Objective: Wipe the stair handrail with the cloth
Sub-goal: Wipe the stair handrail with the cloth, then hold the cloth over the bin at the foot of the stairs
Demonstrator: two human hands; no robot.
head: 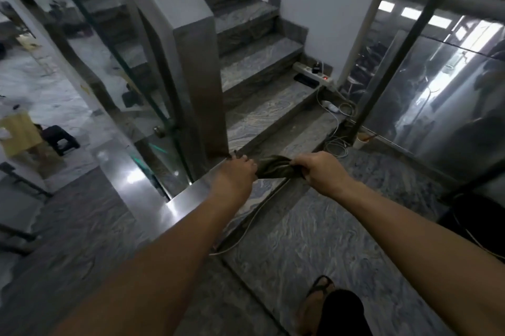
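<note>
A dark olive cloth [276, 169] is stretched between both hands just past the end of the shiny steel handrail [180, 205]. My left hand [236, 174] grips the cloth's left end, resting over the rail's flat top near its far end. My right hand [318, 169] holds the cloth's right end, out over the landing. The rail runs from the left edge towards the middle, turns a corner and ends under my left hand. A glass panel [142, 128] hangs below it.
Granite stairs [254, 67] climb ahead. A power strip [311, 73] and white cables [336, 141] lie on the lower steps and landing. A glass-and-steel railing [437, 95] stands at right. A dark stool [61, 138] sits on the floor below left. My sandalled foot [317, 305] is on the landing.
</note>
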